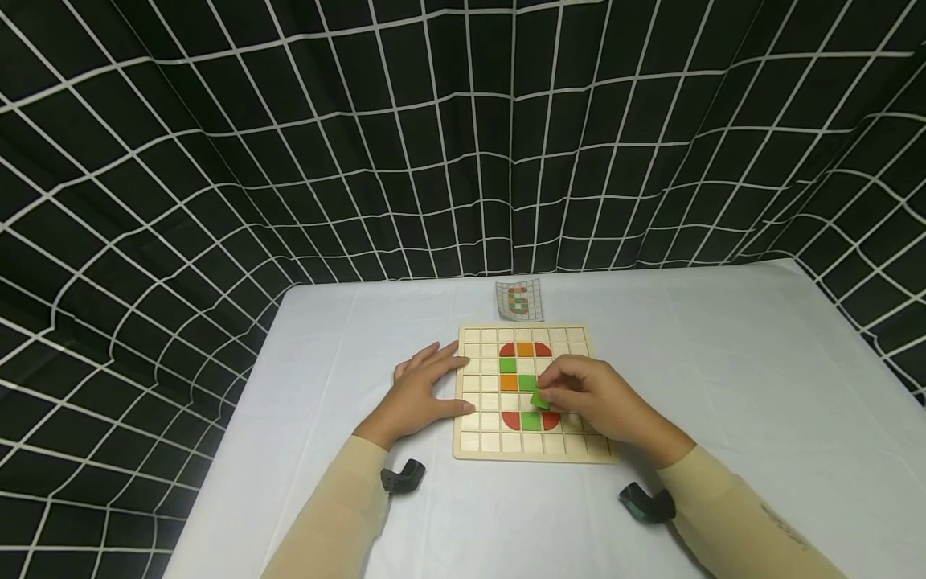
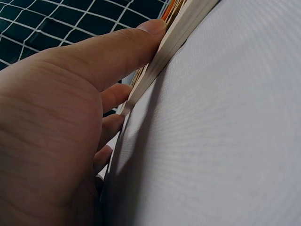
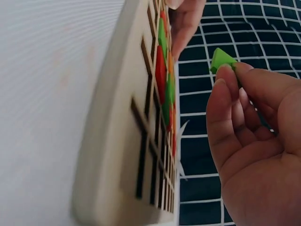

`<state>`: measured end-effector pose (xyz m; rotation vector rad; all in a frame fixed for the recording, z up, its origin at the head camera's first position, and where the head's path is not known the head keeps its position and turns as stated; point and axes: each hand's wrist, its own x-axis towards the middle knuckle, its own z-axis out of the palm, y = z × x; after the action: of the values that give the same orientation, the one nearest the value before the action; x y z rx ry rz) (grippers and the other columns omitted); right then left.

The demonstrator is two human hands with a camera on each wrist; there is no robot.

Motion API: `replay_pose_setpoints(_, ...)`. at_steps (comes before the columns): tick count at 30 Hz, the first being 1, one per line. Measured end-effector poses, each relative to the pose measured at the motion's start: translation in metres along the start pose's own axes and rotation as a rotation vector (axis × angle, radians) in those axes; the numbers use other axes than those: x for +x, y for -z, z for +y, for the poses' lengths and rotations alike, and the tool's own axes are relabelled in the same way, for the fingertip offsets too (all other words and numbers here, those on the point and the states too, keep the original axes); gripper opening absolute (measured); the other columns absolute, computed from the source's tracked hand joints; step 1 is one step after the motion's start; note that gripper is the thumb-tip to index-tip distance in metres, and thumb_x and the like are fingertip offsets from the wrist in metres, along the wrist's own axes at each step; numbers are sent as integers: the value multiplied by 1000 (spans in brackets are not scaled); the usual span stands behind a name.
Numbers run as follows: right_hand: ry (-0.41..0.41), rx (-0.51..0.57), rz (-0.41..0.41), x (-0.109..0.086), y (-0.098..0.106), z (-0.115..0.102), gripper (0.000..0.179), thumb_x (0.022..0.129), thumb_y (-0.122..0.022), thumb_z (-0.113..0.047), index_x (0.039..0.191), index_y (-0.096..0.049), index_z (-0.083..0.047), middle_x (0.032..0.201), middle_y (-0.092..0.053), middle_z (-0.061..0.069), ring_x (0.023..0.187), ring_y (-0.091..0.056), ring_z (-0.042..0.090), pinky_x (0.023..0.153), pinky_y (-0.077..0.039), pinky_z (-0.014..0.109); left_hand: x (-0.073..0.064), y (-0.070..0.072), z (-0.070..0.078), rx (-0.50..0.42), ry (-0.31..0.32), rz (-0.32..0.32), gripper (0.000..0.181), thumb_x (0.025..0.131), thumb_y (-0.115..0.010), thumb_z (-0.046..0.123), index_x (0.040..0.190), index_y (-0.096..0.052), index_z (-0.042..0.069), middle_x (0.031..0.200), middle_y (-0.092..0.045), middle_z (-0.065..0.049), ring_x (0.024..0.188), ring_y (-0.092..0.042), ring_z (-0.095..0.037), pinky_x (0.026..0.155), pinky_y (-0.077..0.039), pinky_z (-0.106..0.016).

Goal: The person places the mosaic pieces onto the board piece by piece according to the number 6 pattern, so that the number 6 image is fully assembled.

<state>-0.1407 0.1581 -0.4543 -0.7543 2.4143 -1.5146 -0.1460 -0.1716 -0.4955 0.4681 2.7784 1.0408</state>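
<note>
On the table lies a wooden grid board (image 1: pixel 489 441) with coloured tiles set in its middle columns. Above its lower middle, my right hand (image 1: pixel 589 394) pinches a green tile (image 3: pixel 221 59) between thumb and fingertips. My left hand (image 1: pixel 415 398) rests at the board's left edge, fingers spread and thumb on the rim. A top row holds an orange square (image 1: pixel 524 350) between two rounded red pieces. Beneath it sit a green square (image 1: pixel 508 365), then an orange square (image 1: pixel 510 383) beside a green one. Near the bottom, another green square (image 1: pixel 531 420) lies between rounded red pieces. My right hand covers part of the board.
Just behind the board is a small pattern card (image 1: pixel 518 301) printed with a coloured figure on a grid. A white cloth (image 1: pixel 723 362) covers the table. Black curtain (image 1: pixel 434 161) with white grid lines encloses the back and sides. Dark wrist devices (image 1: pixel 403 477) sit by both sleeves.
</note>
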Motion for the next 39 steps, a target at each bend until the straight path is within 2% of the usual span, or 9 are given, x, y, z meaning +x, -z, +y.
replay_pose_setpoints(5, -3, -39, -6, 8, -5, -3, 11, 100, -80, -4, 104, -78, -13, 100, -70, -2, 91, -66, 22, 83, -57, 29, 0, 0, 0, 2, 0, -3, 77, 87, -93, 48, 154, -63, 26, 174, -36, 7, 163, -17, -21, 123, -15, -51)
replay_pose_setpoints(11, 11, -26, -29, 18, -14, -4, 7, 100, -79, -5, 103, -77, -11, 99, -70, -2, 89, -65, 21, 80, -57, 30, 1, -1, 0, 4, 1, -3, 77, 87, -92, 49, 154, -63, 26, 174, -36, 7, 164, -16, -22, 123, -14, -53)
replay_pose_setpoints(21, -4, -76, -31, 32, -24, -4, 7, 101, -80, -10, 102, -77, -16, 98, -70, -5, 89, -65, 21, 81, -57, 33, 1, -1, 0, 2, -8, -10, 77, 88, -92, 49, 155, -62, 26, 174, -35, 7, 164, -16, -22, 123, -12, -52)
replay_pose_setpoints(29, -63, -95, -49, 34, -33, 7, 7, 99, -82, -10, 98, -77, -15, 88, -69, -7, 84, -64, 19, 75, -55, 31, 2, -1, -1, 11, 5, -20, 77, 88, -91, 51, 156, -61, 28, 175, -33, 10, 164, -14, -19, 124, -11, -50)
replay_pose_setpoints(39, -42, -134, -55, 34, -37, 12, 6, 100, -81, -12, 98, -78, -16, 91, -72, -10, 87, -66, 16, 81, -56, 34, 0, 0, -2, 13, 12, -18, 77, 88, -90, 52, 156, -61, 28, 175, -33, 11, 164, -14, -19, 124, -13, -50)
